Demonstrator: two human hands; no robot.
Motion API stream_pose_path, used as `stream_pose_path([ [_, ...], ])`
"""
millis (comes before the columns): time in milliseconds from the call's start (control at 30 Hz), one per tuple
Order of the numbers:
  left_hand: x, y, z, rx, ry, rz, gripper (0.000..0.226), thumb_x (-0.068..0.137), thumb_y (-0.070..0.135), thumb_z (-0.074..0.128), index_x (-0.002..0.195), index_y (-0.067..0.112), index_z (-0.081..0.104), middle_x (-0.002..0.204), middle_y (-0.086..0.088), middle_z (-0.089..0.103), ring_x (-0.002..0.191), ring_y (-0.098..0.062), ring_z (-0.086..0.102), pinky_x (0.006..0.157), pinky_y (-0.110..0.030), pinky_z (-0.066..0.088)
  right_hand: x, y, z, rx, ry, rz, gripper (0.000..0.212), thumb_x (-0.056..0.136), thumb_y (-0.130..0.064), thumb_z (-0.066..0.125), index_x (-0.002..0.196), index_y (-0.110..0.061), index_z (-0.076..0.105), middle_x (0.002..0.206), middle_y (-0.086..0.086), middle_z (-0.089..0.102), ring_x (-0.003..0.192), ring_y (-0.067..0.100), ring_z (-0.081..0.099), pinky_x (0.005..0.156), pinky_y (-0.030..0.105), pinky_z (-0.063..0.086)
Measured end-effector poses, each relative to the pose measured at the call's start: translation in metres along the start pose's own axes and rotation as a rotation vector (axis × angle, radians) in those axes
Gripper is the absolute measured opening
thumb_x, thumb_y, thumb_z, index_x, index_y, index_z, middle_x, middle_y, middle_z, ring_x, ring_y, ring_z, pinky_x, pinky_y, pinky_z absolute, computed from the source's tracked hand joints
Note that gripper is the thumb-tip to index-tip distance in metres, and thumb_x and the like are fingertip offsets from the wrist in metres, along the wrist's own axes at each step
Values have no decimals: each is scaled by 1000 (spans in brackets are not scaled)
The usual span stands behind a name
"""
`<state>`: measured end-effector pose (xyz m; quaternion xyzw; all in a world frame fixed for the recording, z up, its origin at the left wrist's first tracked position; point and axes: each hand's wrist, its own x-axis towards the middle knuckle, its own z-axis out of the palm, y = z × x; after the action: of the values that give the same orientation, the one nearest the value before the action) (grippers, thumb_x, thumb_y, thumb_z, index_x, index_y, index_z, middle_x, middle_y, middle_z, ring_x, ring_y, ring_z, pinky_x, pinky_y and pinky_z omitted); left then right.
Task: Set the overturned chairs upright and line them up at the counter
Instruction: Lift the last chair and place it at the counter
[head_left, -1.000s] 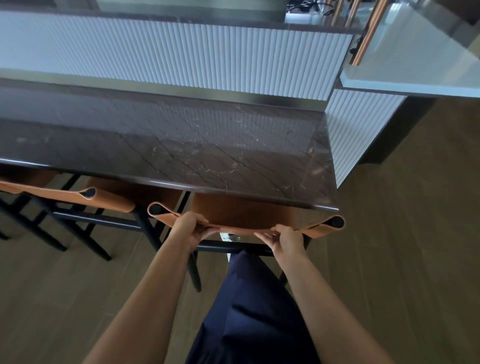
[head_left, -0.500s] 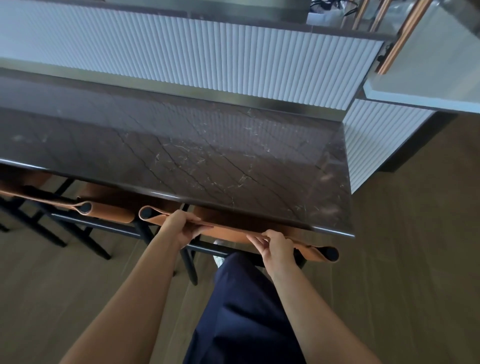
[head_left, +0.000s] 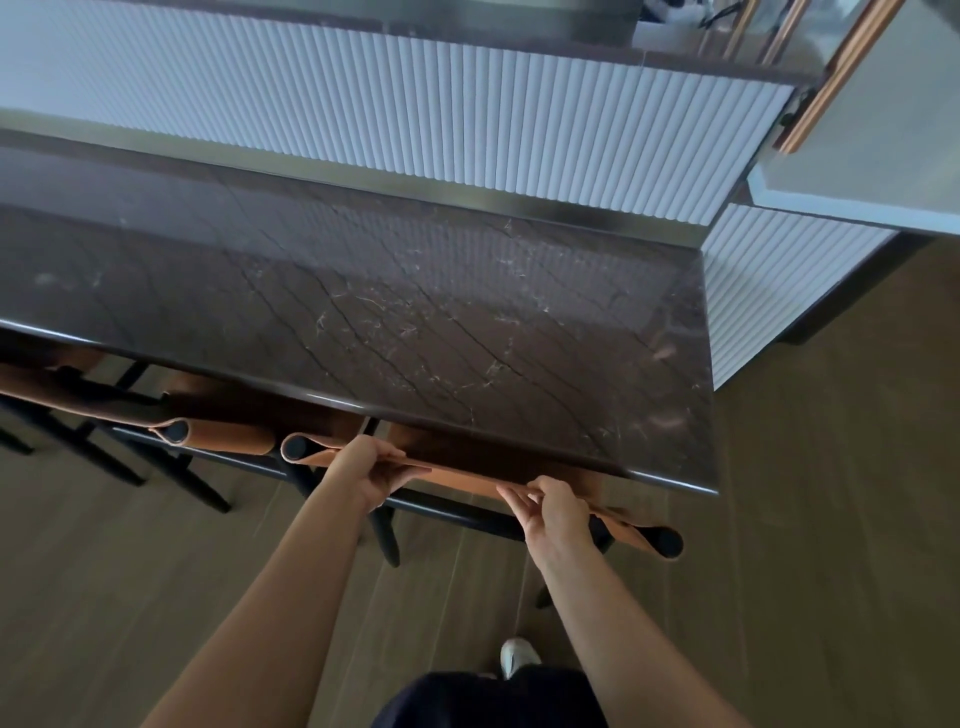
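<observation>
Chairs are standing upright in a row along the near edge of the surface, with their seats tucked under it. At far left, the first chair is showing only its tan back strap and black legs. The second chair is standing just beside it, its strap end wrapped round a black post. Next, we are curling our left grip round the tan top strap of the third chair, near its left post. Our right grip is pinching the same strap farther right, fingers curled over its edge, near the right post. This chair is sitting at the surface's right end, on the wooden floor. A white shoe is showing below.
</observation>
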<state>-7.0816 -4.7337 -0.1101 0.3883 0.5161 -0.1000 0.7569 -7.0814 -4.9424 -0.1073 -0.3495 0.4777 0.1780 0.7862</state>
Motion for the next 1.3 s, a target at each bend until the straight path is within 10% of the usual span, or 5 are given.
stream_pose_path([
  [233, 6, -10, -12, -29, -1, -42, 31, 86, -18, 34, 113, -4, 43, 106, -30, 56, 95, -48, 61, 57, -50, 56, 8, 14, -13, -2, -7, 57, 36, 92, 10, 50, 126, -2, 48, 104, 26, 62, 84, 31, 68, 60, 42, 58],
  [367, 10, -15, -23, -56, -17, -49, 26, 89, -18, 35, 107, -3, 45, 103, -28, 56, 98, -46, 61, 86, -55, 50, 8, 28, -14, 28, 35, 13, 43, 92, 11, 50, 131, -4, 44, 98, 24, 59, 84, 33, 67, 60, 44, 57],
  [733, 6, -6, -39, -112, -127, -70, 28, 93, -8, 40, 120, -2, 45, 113, -28, 54, 104, -46, 56, 81, -57, 51, 2, 45, -5, -13, 115, -114, 12, 92, 3, 57, 103, -1, 54, 104, 23, 52, 85, 42, 63, 63, 46, 57],
  [967, -5, -17, -55, 15, -148, -51, 20, 91, -15, 30, 87, 0, 42, 89, -19, 50, 77, -38, 54, 84, -58, 46, 1, 56, -17, 22, 110, -161, 26, 86, 18, 39, 99, -2, 48, 99, 22, 52, 82, 41, 58, 58, 50, 54],
  [1300, 3, -14, -85, -3, -220, -21, 30, 93, -15, 32, 119, -2, 40, 116, -27, 48, 85, -39, 55, 88, -59, 45, -4, 76, -17, 30, 40, -174, 28, 87, 21, 39, 97, -3, 48, 102, 25, 54, 89, 46, 59, 71, 60, 53],
])
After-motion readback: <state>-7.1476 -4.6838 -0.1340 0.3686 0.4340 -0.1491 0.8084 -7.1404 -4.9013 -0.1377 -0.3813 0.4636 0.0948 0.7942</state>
